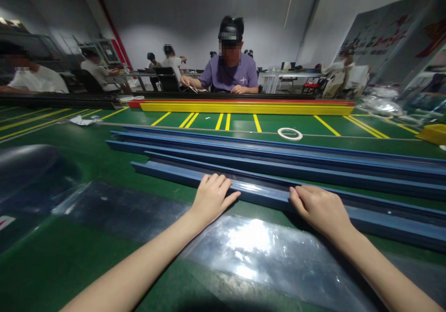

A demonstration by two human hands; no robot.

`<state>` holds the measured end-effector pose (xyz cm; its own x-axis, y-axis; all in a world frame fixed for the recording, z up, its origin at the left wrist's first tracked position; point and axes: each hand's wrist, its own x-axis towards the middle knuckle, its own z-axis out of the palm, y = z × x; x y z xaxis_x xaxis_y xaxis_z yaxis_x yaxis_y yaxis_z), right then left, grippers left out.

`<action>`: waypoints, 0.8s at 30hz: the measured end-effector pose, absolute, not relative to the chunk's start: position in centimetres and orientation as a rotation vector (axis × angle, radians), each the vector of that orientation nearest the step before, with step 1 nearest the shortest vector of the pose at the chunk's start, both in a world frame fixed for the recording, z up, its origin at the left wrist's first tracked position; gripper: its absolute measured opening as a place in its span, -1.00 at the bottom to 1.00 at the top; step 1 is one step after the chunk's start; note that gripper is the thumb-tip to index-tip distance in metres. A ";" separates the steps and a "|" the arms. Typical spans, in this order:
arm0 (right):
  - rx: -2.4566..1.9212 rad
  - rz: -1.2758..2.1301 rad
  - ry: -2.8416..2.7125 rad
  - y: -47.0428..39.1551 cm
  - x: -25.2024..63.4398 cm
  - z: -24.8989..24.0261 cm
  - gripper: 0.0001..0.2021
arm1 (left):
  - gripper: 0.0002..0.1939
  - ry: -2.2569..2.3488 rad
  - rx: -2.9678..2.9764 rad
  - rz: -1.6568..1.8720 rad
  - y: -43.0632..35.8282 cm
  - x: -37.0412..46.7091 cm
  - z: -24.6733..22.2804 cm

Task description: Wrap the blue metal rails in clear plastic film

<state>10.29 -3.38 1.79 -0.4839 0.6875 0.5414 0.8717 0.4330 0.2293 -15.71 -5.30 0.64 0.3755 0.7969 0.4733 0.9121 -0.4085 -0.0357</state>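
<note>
A long blue U-shaped channel (259, 192) lies across the green table in front of me, its open side facing up. My left hand (211, 198) is closed over its near wall, with the fingers curled over the edge and the thumb stretched along the front. Farther right, my right hand (318, 207) grips the same wall, knuckles up and fingers bent into the channel; some fingertips are hidden. Just behind lie more blue channels (223, 147), roughly parallel. Under my forearms a strip of clear plastic film (251, 247) lies flat and shiny on the table.
Yellow (244, 108) and red channels lie across the table's far part. A white tape ring (290, 134) rests before them. Rolled clear film (31, 177) is at left, a yellow object (432, 134) at right. A co-worker (230, 72) sits opposite, holding something thin and white.
</note>
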 end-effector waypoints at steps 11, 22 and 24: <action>-1.346 -0.610 -2.385 -3.6 10.2 2.4 -0.58 | -0.65 -1.482 -2.322 -0.555 -5.2 -15.7 0.6; -1.292 -0.354 -2.695 -3.5 10.2 3.1 -0.62 | -0.69 -1.506 -2.320 -0.700 -5.2 -15.8 0.6; -1.269 -0.334 -2.684 -3.6 10.1 3.3 -0.65 | -0.70 -1.518 -2.329 -0.736 -5.3 -15.8 0.6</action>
